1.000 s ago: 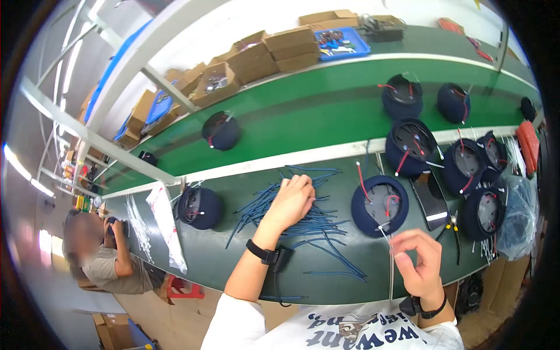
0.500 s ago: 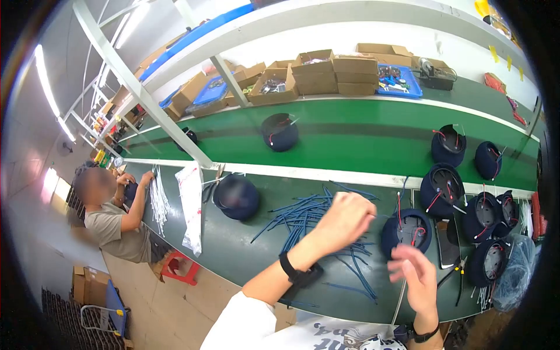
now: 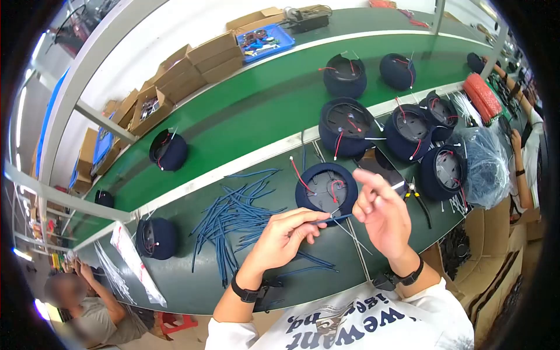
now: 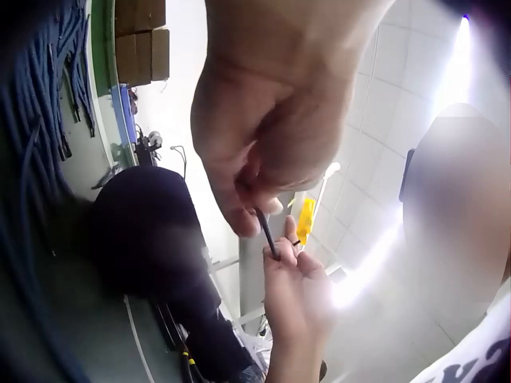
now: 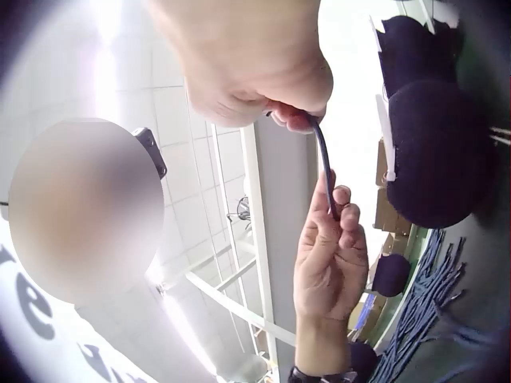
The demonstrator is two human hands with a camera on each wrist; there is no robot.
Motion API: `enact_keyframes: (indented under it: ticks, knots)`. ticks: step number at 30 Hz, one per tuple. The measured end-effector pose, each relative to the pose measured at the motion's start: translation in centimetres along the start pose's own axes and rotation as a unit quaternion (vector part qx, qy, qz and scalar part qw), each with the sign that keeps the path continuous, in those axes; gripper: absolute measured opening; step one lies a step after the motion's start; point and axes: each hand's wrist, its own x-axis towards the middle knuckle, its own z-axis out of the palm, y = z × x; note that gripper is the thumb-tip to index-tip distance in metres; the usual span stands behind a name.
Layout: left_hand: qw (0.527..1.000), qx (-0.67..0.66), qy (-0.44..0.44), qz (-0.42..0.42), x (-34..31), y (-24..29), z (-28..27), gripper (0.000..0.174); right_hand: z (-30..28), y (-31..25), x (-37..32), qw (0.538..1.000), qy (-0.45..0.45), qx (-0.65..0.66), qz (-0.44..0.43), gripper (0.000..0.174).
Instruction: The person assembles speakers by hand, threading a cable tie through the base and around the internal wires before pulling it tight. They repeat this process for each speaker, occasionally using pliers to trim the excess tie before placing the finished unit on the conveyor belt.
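In front of my chest, a short dark blue cord (image 5: 323,152) runs between my two hands. My left hand (image 3: 284,238) pinches one end with thumb and fingertips. The other end is pinched by my right hand (image 3: 382,219), with fingers curled round it in the right wrist view. Just beyond the cord lies a navy dome-shaped cap (image 3: 345,208), hollow side up, showing a black plastic inside and red wires. A thin white strip (image 3: 357,238) passes below the cord toward the right hand. The pile of blue cords (image 3: 224,219) is left of my left hand.
More navy caps (image 3: 402,153) with red wires stand at right. Near them lie a dark phone (image 3: 379,160), yellow-and-black pliers (image 3: 415,198) and a clear plastic bag (image 3: 481,169). Cardboard boxes (image 3: 216,55) line the back shelf. Another person (image 3: 96,309) sits at left.
My left hand has come away from the cord pile to the right with one cord. My right hand, earlier apart with fingers spread, now holds the cord's other end. The head view has shifted.
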Motion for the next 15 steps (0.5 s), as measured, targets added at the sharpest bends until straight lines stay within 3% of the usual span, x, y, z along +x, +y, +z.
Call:
enact_keyframes:
  ticks: [3, 4, 6, 7, 10, 13, 15]
  knots:
    - [1.0, 0.007, -0.014, 0.008, 0.5, 0.1, 0.2, 0.024, -0.5, -0.2, -0.6, 0.964, -0.02, -0.261, -0.038, 0.04]
    - [1.0, 0.019, -0.004, -0.003, 0.5, -0.1, 0.3, 0.023, -0.8, 0.0, -0.7, 0.956, -0.04, -0.283, -0.066, 0.036]
    - [0.997, 0.078, 0.01, 0.0, 0.6, 0.0, 0.6, 0.02, 0.2, 0.8, -1.5, 0.97, 0.014, -0.241, -0.028, 0.027]
    - [0.989, 0.138, 0.014, 0.047, 0.8, 0.0, 0.8, 0.022, 0.5, 1.2, -1.7, 0.975, 0.036, -0.22, -0.013, 0.024]
    - [0.941, 0.287, 0.017, 0.176, 1.5, -0.2, 1.2, 0.028, -0.4, 1.7, -1.8, 0.945, -0.026, -0.326, -0.002, 0.019]
    - [0.919, 0.333, -0.032, 0.208, 1.9, 0.5, 1.2, 0.03, -0.9, 2.5, -1.8, 0.958, -0.007, -0.286, 0.013, 0.013]
    - [0.911, 0.346, -0.006, 0.224, 2.0, 0.0, 1.5, 0.031, -0.7, 3.3, -1.9, 0.983, 0.013, -0.169, 0.073, 0.012]
